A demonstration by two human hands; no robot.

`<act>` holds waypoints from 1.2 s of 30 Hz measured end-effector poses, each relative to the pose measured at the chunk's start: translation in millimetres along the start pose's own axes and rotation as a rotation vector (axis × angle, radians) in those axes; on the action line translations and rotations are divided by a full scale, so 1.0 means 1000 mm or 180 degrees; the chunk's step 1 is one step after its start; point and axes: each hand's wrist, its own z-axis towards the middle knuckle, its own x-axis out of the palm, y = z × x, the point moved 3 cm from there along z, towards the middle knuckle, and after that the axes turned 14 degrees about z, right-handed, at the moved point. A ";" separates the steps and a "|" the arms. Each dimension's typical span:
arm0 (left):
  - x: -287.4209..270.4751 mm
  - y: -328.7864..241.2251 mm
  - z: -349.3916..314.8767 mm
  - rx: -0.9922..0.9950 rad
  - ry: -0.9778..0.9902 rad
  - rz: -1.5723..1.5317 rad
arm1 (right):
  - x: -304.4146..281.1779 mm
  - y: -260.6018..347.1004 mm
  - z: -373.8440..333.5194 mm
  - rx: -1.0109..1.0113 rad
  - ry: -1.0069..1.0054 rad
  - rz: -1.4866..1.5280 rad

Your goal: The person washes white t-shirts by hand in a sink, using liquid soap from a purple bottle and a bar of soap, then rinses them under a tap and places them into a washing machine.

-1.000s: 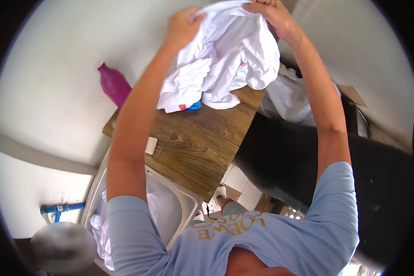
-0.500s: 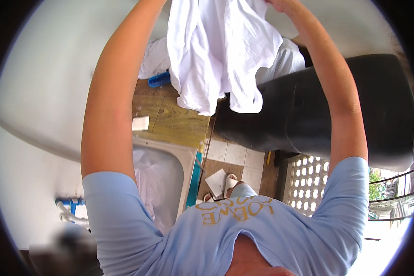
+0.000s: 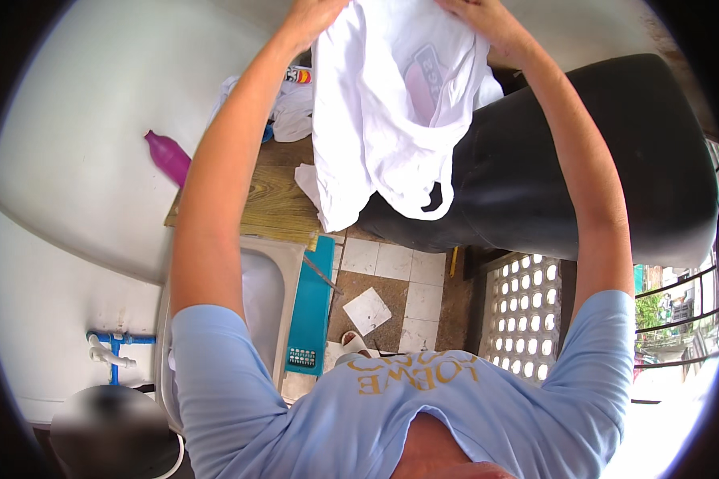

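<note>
A white shirt [image 3: 391, 96] hangs spread out in front of me at the top of the view, with a dark-edged print showing on it. My left hand [image 3: 315, 20] is closed on its upper left edge, and my right hand [image 3: 481, 17] grips the upper right edge. Part of the fingers of both hands is cut off or hidden by the cloth. The lower hem and a loop-like band dangle beside a large black tank [image 3: 567, 168], over the end of a wooden counter [image 3: 280, 191].
More white cloth [image 3: 294, 112] is heaped on the counter behind my left forearm, near a purple bottle [image 3: 168, 157]. A sink [image 3: 291, 287] with pale cloth inside lies at left, beside a teal panel [image 3: 310, 311]. Blue and white pipes [image 3: 113, 343] run along the wall.
Both hands have come lower into view with the shirt, which now hangs lower and shows its print and a loop. My view has shifted, bringing the purple bottle into sight.
</note>
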 end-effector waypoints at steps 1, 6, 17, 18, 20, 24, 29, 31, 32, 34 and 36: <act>0.010 -0.015 -0.006 0.0106 0.0019 0.0009 | -0.012 -0.008 -0.007 -0.0169 0.0048 -0.0155; 0.029 -0.049 -0.035 -0.0472 0.0291 -0.0522 | -0.044 -0.037 -0.035 -0.0086 0.0443 0.0162; 0.011 -0.068 -0.032 -0.0437 0.0216 -0.0719 | -0.064 -0.107 -0.139 0.0765 -0.0058 -0.1503; 0.004 -0.067 -0.035 -0.0589 0.0384 -0.0151 | -0.069 -0.108 -0.145 0.1034 -0.0155 -0.1319; 0.000 -0.068 -0.047 -0.0904 0.0403 -0.0034 | -0.084 -0.105 -0.142 0.1283 0.0097 -0.1026; -0.025 -0.063 -0.071 -0.1298 0.0426 0.0200 | -0.080 -0.079 -0.131 0.1985 0.0042 0.0358; -0.028 -0.078 -0.092 -0.1216 0.0462 0.0031 | -0.105 -0.080 -0.120 0.1636 -0.0324 0.1462; -0.031 -0.076 -0.100 -0.1146 0.0640 0.0087 | -0.108 -0.073 -0.113 0.1566 -0.0483 0.1509; -0.033 -0.074 -0.104 -0.1175 0.0649 0.0162 | -0.109 -0.071 -0.109 0.1578 -0.0570 0.1470; -0.031 -0.072 -0.108 -0.1237 0.0652 0.0162 | -0.120 -0.066 -0.102 0.1599 -0.0789 0.1346; -0.031 -0.071 -0.112 -0.1338 0.0652 0.0133 | -0.125 -0.059 -0.094 0.1603 -0.0826 0.1239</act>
